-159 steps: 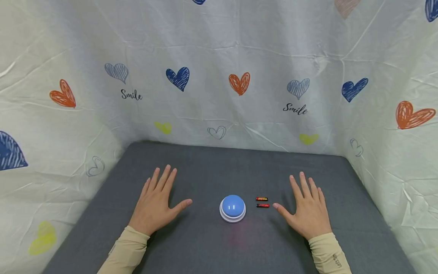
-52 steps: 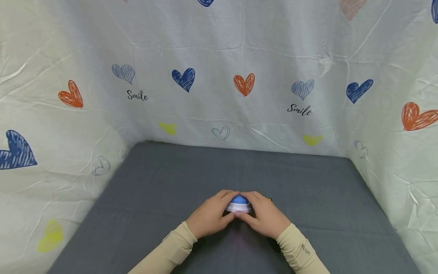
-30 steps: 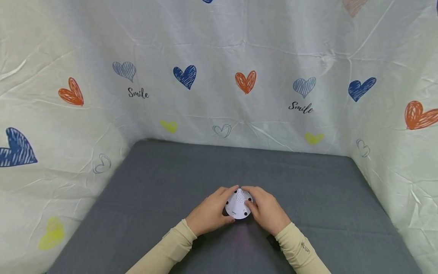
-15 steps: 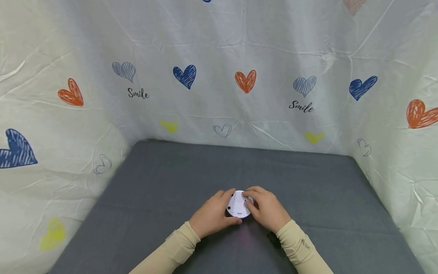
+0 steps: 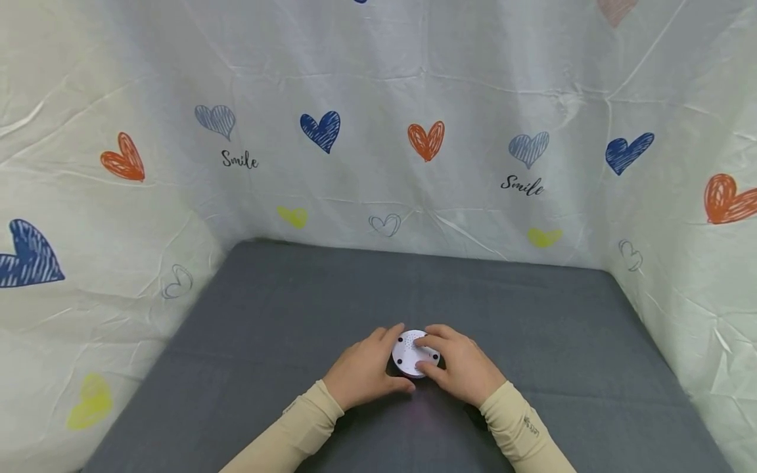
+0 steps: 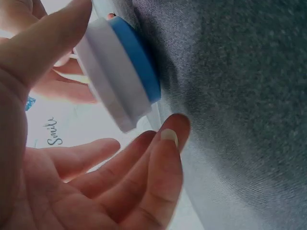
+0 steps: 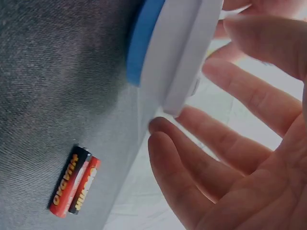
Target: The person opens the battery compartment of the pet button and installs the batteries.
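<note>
A round button (image 5: 408, 358) with a white base (image 6: 112, 79) and a blue dome (image 6: 139, 60) is turned over, dome toward the table. Dark round feet and a dotted patch of small holes show on its upturned underside. My left hand (image 5: 363, 371) curves loosely around its left side, fingers spread, with a gap to the base in the left wrist view. The right hand (image 5: 464, 368) rests its thumb and forefinger on the underside, its other fingers near the far rim. Two red and black batteries (image 7: 76, 182) lie beside it, hidden in the head view.
The grey cloth-covered table (image 5: 331, 289) spreads out around the hands. A white curtain (image 5: 367, 85) printed with hearts and "Smile" hangs along its back and both sides.
Both hands came in from the table's sides to the button and turned it dome-down. Since half a second ago it has levelled out and rotated; the left thumb has moved off its near edge.
</note>
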Motion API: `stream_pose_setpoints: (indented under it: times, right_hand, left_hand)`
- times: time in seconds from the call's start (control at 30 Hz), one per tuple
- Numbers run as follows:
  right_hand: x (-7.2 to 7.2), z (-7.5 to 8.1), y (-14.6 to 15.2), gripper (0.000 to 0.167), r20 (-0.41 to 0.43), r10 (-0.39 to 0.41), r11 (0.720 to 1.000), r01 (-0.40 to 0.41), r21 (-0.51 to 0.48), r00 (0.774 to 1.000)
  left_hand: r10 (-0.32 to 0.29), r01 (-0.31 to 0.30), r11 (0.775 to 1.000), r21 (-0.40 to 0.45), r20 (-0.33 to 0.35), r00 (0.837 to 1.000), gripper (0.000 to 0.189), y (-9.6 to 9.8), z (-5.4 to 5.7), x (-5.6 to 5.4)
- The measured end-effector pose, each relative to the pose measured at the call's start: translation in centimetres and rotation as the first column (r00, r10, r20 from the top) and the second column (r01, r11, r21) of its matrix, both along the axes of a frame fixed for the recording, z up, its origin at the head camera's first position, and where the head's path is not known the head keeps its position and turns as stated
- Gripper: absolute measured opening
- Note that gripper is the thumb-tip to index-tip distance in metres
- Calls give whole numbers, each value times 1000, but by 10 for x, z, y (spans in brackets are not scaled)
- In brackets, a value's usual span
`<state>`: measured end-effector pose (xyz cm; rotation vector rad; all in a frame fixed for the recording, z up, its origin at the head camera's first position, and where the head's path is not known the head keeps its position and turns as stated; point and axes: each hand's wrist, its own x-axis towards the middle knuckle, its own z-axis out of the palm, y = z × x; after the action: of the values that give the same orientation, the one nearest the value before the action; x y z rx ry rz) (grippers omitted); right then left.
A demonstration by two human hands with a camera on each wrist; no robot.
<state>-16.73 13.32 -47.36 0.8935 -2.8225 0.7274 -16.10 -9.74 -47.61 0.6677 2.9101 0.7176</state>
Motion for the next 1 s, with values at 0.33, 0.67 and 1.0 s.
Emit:
stream_pose_setpoints:
  times: [0.33, 0.67, 1.0]
  right_hand:
    - [3, 4, -3, 30, -17, 20, 999, -19, 38, 1000]
    - [3, 6, -5, 31, 13, 38, 998, -38, 57, 999]
    - [6, 6, -5, 30, -67, 75, 992, -67, 106, 995]
  left_hand:
    - [-50, 50, 999, 0, -45, 998, 82, -2, 1, -1]
    - [-66, 66, 998, -3, -53, 996, 83, 0, 0, 1]
    - [-102, 98, 995, -33, -141, 985, 81, 3, 0, 2]
